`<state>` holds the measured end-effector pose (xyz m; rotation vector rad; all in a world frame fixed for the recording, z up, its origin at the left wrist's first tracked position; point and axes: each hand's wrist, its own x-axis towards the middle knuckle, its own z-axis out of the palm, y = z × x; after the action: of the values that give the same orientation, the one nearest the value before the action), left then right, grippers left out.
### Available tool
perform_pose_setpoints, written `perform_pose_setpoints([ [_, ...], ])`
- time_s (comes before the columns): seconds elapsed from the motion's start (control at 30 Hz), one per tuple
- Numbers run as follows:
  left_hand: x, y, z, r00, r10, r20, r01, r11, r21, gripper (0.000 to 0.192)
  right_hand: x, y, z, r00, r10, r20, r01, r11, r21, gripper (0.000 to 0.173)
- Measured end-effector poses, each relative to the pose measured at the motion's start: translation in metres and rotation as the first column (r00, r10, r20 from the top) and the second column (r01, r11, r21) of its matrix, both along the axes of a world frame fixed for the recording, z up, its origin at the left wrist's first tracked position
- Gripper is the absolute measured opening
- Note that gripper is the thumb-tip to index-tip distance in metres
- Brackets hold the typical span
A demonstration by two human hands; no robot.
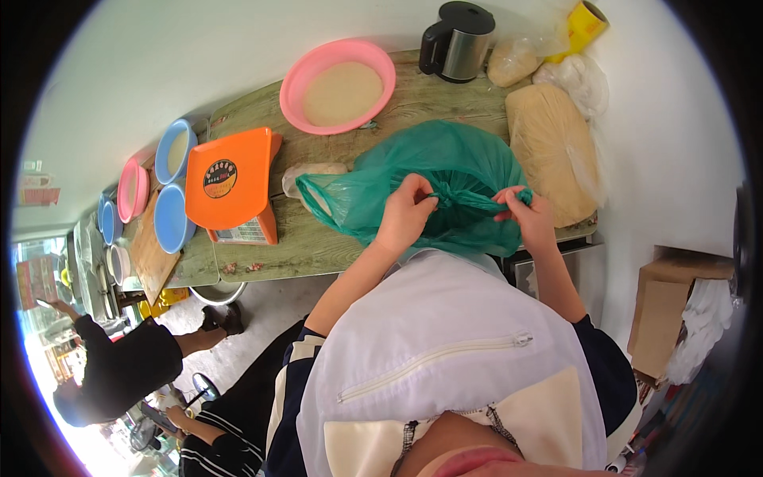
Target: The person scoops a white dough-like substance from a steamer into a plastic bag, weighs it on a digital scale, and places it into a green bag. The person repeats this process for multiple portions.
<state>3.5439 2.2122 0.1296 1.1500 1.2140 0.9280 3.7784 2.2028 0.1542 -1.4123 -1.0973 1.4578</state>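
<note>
A large green plastic bag [441, 143] lies on the wood-patterned table [238, 262] in front of me, its top gathered into a knot. My left hand [411, 208] pinches the green plastic at the left side of the knot. On the right, my right hand [527, 208] grips a twisted end of the same bag. One looped bag handle spreads out to the left, partly over a small clear bag with pale contents [316, 170]. What the green bag holds cannot be made out.
An orange scale [250, 179] and a pink basin [384, 89] stand left and behind. An electric kettle [465, 50] is at the back; a big bag of tan material [545, 143] lies at right. Two people [131, 364] [220, 441] are at lower left.
</note>
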Motion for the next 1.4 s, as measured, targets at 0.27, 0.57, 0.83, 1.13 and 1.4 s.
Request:
perform_pose_setpoints([
  [0.27,0.000,0.001,0.020,0.893,-0.447,-0.063,0.448,0.894,0.008,0.009,-0.027,0.003,0.013,0.883,-0.135,-0.450,0.185,0.981,0.067,0.019],
  [0.57,0.005,0.000,0.009,0.922,-0.056,-0.384,0.275,0.792,0.545,0.026,-0.086,0.006,0.061,0.851,0.480,-0.212,-0.398,0.854,0.336,0.017],
  [0.83,-0.007,-0.001,0.010,0.982,-0.025,-0.186,0.021,1.000,-0.021,0.012,-0.039,0.017,0.049,0.950,0.287,-0.126,-0.244,0.930,0.276,0.028],
  [1.13,-0.017,-0.008,0.032,0.962,-0.195,-0.191,0.240,0.937,0.252,0.007,-0.061,0.005,-0.022,0.834,0.124,0.538,-0.395,0.815,0.424,0.024],
  [1.4,-0.016,0.007,0.017,0.978,-0.194,-0.078,0.189,0.979,-0.071,0.026,-0.057,0.017,-0.013,0.879,0.186,0.440,-0.420,0.737,0.529,0.015],
])
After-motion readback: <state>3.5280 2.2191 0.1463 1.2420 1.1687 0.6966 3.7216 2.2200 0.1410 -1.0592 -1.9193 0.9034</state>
